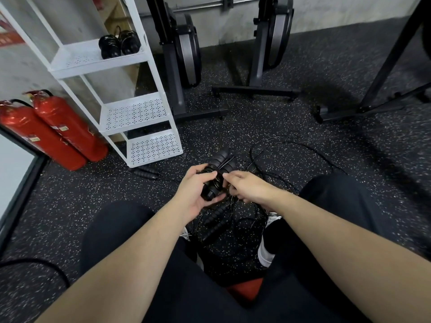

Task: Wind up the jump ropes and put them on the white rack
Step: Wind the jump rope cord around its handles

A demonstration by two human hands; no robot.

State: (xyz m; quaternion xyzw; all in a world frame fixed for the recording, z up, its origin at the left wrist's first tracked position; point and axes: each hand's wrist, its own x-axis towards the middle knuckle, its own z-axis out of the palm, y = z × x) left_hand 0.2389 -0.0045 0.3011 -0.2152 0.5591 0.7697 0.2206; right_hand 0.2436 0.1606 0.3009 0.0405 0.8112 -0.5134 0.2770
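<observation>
I see the floor point(268, 117) strewn with loose cord point(291, 145); that is my biggest worry, since slack loops lying by the feet can snag or knot with the rope I am winding and drag the coil open. The rack point(130, 113) stands near, ahead and to the left, with two wound ropes point(119, 44) already on an upper shelf; its lower shelves are perforated and a loose end could hang through. The bundle point(218, 178) sits between my hands, above the floor: two handles side by side, cord wrapped around them. My left hand point(198, 191) grips it, fingers curled round the handles. My right hand point(247, 185) pinches the cord at the bundle. If that pinch slips, I judge the last turns spring loose. More handles point(215, 217) lie just below, easily tangled.
</observation>
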